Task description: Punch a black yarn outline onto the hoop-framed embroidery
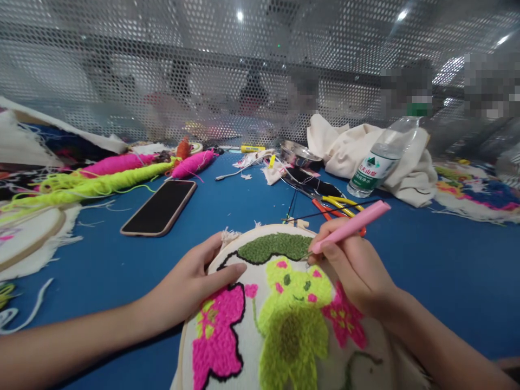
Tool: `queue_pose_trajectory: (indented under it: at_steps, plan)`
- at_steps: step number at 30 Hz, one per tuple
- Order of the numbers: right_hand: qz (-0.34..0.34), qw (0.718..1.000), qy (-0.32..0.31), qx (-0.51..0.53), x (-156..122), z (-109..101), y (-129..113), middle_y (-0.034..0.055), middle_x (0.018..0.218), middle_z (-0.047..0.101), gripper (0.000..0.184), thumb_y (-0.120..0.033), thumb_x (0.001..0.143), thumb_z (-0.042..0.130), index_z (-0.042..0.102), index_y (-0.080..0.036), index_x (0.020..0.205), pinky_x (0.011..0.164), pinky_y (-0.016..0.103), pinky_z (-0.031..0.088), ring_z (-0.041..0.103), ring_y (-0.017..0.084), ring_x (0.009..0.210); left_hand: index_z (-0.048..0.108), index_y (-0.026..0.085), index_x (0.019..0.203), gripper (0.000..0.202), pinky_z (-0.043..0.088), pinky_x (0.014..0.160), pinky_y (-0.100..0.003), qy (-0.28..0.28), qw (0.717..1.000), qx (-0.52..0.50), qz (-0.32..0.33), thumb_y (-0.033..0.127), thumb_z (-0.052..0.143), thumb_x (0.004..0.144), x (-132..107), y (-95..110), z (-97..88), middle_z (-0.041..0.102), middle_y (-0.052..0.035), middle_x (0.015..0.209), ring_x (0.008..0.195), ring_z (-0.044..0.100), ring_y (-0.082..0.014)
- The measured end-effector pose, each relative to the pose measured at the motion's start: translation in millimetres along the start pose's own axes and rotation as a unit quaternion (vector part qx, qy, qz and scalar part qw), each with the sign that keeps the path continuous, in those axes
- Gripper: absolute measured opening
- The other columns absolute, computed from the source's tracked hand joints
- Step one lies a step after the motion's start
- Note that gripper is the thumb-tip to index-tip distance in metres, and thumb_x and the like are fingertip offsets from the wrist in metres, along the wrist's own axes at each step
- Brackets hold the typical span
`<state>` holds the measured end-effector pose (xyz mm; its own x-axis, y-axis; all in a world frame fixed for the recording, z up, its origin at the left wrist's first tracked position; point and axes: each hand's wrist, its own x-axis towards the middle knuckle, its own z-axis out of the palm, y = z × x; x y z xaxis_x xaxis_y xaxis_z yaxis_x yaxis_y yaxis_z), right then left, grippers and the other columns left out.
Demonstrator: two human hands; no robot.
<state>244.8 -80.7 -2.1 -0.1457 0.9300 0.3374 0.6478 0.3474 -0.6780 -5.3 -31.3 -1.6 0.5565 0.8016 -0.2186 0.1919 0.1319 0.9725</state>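
Observation:
An embroidery hoop (227, 250) holds white cloth worked with a neon-green frog (293, 309), pink flowers and a dark green leaf patch (273, 246). My left hand (190, 284) rests on the hoop's left rim, thumb on the edge and fingers laid over the cloth. My right hand (354, 266) is closed round a pink punch needle (350, 226), its tip touching the cloth just right of the leaf patch. A dark thread runs from the needle's far end toward the scissors.
On the blue table lie a phone (160, 207), skeins of neon-green yarn (95, 184) and pink yarn (193, 163), scissors (333, 203), a metal bowl (299, 154), a water bottle (379, 157) on cream cloth, and another hoop (28, 235) at left. A perforated screen stands behind.

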Motion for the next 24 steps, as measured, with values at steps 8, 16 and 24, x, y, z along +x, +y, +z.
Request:
queue_pose_trajectory:
  at_steps: [8, 16, 24]
  plan:
    - [-0.008, 1.0, 0.01, 0.0, 1, 0, 2, 0.0035, 0.074, 0.063, 0.02, -0.031, 0.094, 0.037, 0.051, -0.019, 0.086, 0.056, 0.027, 0.042, 0.06, 0.014, 0.064, 0.054, 0.022, 0.112, 0.041, 0.052, 0.081, -0.033, 0.007, 1.0, 0.019, -0.003, 0.035, 0.065, 0.075, 0, -1, 0.1, 0.065, -0.0059, 0.111, 0.102, 0.06, -0.0262]
    - [-0.039, 0.997, -0.061, 0.018, 10, -9, -11, 0.001, 0.076, 0.061, 0.013, -0.026, 0.085, 0.057, 0.059, -0.019, 0.074, 0.062, 0.025, 0.043, 0.057, 0.013, 0.07, 0.053, 0.024, 0.114, 0.041, 0.052, 0.08, -0.03, 0.012, 1.0, -0.01, 0.0, 0.028, 0.066, 0.075, -5, -3, -1.1, 0.064, -0.0038, 0.114, 0.107, 0.058, -0.0265]
    - [-0.022, 0.998, -0.056, 0.004, 5, -7, -8, 0.0018, 0.081, 0.065, 0.01, -0.027, 0.082, 0.062, 0.065, -0.02, 0.076, 0.067, 0.026, 0.046, 0.059, 0.015, 0.076, 0.053, 0.025, 0.115, 0.04, 0.052, 0.084, -0.031, 0.003, 1.0, -0.028, 0.009, 0.024, 0.064, 0.077, -5, -4, -0.9, 0.061, -0.0034, 0.12, 0.103, 0.06, -0.0246]
